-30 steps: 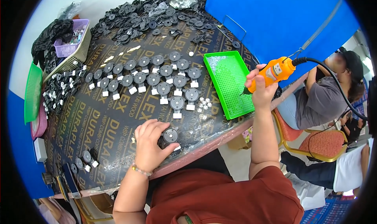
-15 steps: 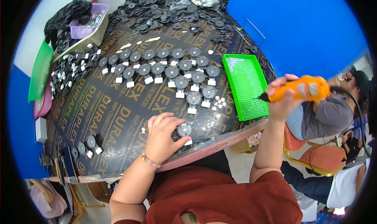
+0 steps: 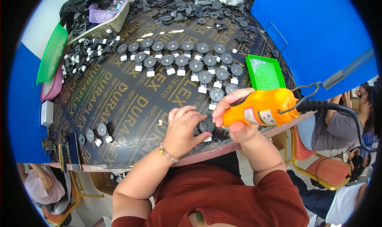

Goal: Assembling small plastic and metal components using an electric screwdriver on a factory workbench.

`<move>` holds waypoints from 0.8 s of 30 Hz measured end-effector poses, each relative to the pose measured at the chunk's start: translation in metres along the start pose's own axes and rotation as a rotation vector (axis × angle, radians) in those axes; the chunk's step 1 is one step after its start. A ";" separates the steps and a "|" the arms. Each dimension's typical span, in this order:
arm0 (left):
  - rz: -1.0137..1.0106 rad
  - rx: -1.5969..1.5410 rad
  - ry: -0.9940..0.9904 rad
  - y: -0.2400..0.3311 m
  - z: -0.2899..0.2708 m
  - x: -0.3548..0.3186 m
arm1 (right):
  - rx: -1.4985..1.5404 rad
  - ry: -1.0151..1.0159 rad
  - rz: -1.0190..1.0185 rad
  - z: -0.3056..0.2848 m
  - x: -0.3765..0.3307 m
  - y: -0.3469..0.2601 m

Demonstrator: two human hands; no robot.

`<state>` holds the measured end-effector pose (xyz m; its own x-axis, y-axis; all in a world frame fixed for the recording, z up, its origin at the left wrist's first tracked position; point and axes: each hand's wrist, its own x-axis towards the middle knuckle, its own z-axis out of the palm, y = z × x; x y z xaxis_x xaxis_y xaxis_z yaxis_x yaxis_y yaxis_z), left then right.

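Observation:
My left hand [image 3: 184,129] rests near the table's front edge, thumb and fingers closed about a round black disc part [image 3: 206,126] with a white block on its near side. In my right hand [image 3: 240,128] is an orange electric screwdriver [image 3: 262,111], lying sideways just right of the disc. Its tip is hidden behind my fingers, so I cannot tell whether it touches the part. A cable and a coiled spring run off its rear end. Beyond stand rows of similar disc parts [image 3: 181,60] with white blocks. The green tray [image 3: 283,76] is partly covered by the screwdriver.
Loose black discs [image 3: 171,4] are heaped at the far edge. At the left lie more small black-and-white parts [image 3: 81,60], near baskets [image 3: 115,24] and a green colander [image 3: 51,54]. A few disc parts [image 3: 102,129] and a phone [image 3: 74,149] sit front left. A blue panel [image 3: 314,40] borders the right.
My right hand has brought the screwdriver left and down, from beside the green tray to the disc under my left hand. The whole view has shifted slightly. My left hand stays at the disc.

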<state>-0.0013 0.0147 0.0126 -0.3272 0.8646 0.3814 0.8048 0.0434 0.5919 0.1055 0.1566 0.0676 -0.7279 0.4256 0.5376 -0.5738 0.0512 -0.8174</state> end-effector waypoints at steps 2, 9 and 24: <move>0.000 -0.003 -0.010 0.000 -0.001 0.000 | 0.036 0.017 0.007 0.000 -0.001 0.004; 0.006 0.009 -0.007 0.001 0.001 0.001 | 0.095 0.014 0.005 0.006 -0.001 0.012; 0.005 0.105 0.014 0.008 0.002 0.000 | -0.532 0.496 -0.183 -0.132 -0.001 -0.050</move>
<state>0.0063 0.0163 0.0160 -0.3293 0.8578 0.3946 0.8538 0.0920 0.5124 0.1845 0.2723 0.0801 -0.3110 0.7194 0.6210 -0.3189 0.5365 -0.7813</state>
